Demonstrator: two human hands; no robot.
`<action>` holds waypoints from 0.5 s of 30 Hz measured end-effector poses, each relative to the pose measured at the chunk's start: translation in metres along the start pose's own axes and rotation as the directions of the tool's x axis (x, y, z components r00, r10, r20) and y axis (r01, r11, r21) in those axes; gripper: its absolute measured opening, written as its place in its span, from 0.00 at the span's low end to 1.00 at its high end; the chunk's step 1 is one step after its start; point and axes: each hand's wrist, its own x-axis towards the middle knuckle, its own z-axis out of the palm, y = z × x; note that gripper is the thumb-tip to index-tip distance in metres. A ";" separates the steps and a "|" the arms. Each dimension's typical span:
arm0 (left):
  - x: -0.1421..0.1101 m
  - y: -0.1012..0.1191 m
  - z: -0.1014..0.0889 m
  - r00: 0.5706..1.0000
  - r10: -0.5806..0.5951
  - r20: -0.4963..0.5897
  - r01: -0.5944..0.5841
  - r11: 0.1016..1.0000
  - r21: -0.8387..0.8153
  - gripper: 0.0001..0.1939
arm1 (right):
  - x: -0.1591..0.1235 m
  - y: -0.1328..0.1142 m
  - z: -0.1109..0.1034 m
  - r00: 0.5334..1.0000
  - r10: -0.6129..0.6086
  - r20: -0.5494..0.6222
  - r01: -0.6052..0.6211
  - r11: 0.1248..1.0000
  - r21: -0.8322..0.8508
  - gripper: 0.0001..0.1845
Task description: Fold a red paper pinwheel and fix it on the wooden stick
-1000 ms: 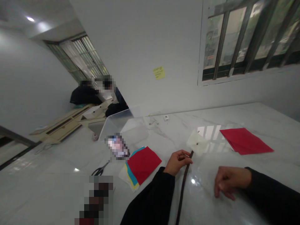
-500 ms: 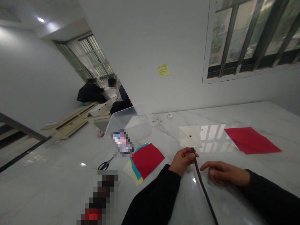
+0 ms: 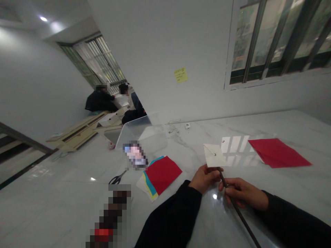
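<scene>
Gripping a paper-topped dark rod [image 3: 239, 215] between left hand [image 3: 204, 178] and right hand [image 3: 243, 193]

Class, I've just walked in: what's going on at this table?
A person's left hand and right hand both grip a dark stick, with a pinned white paper square at its top end. Red paper, stacked coloured paper and scissors lie on the marble table. Two other people sit farther off.

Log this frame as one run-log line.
left hand: holding dark stick under pinned white paper square | right hand: gripping stick lower down | nearby: red paper sheet
</scene>
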 end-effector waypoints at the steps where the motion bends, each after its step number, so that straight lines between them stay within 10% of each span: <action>1: 0.000 0.002 0.000 1.000 -0.011 -0.010 0.011 0.998 -0.054 0.22 | 0.000 0.001 0.001 0.999 0.018 0.029 -0.019 1.000 0.017 0.22; 15: 0.003 0.008 0.008 0.990 -0.009 -0.139 -0.029 0.963 -0.268 0.22 | -0.004 -0.002 0.013 0.987 0.121 0.105 -0.123 0.992 0.011 0.23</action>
